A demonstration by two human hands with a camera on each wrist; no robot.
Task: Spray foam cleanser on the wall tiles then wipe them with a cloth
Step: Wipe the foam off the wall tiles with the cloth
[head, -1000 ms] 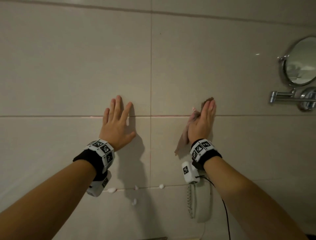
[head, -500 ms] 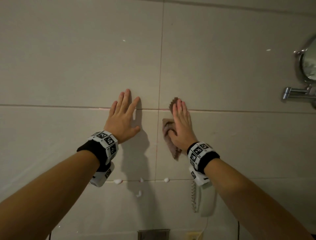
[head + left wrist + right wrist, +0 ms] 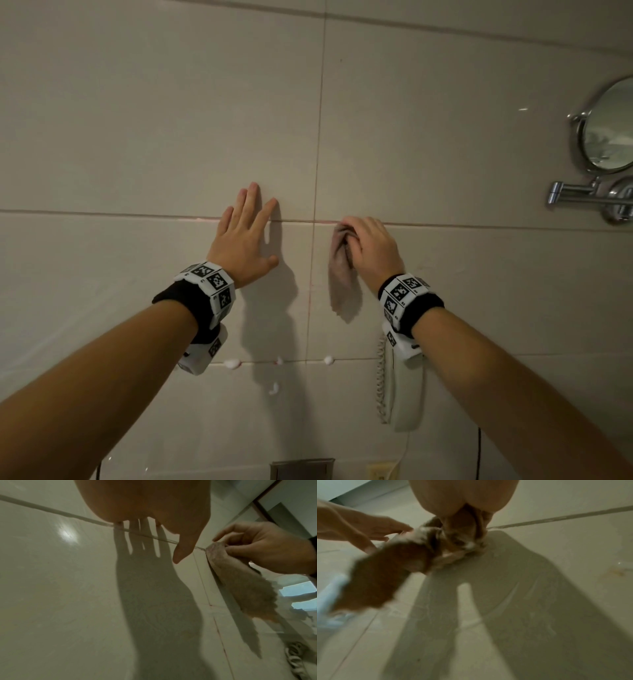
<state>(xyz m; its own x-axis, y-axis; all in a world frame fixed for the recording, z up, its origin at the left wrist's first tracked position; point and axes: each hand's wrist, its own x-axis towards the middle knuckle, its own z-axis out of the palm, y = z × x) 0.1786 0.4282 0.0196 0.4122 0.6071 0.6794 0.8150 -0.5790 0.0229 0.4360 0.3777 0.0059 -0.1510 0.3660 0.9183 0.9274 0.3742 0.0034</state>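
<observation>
At frame centre the right hand (image 3: 371, 248), flat half a second ago, now bunches the brown cloth (image 3: 344, 291) against the wall tiles (image 3: 445, 154); the left hand (image 3: 243, 236) stays splayed flat, empty. Wiping continues; foam dabs (image 3: 232, 364) remain below.

Round mirror (image 3: 609, 127) on chrome arm, upper right; wall phone (image 3: 404, 394) w/ coiled cord below.

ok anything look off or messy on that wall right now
Yes: a few white foam blobs sit unwiped along the lower grout line, one lower down, well below the cloth that the right hand grips. The left hand rests flat on the tiles.
</observation>
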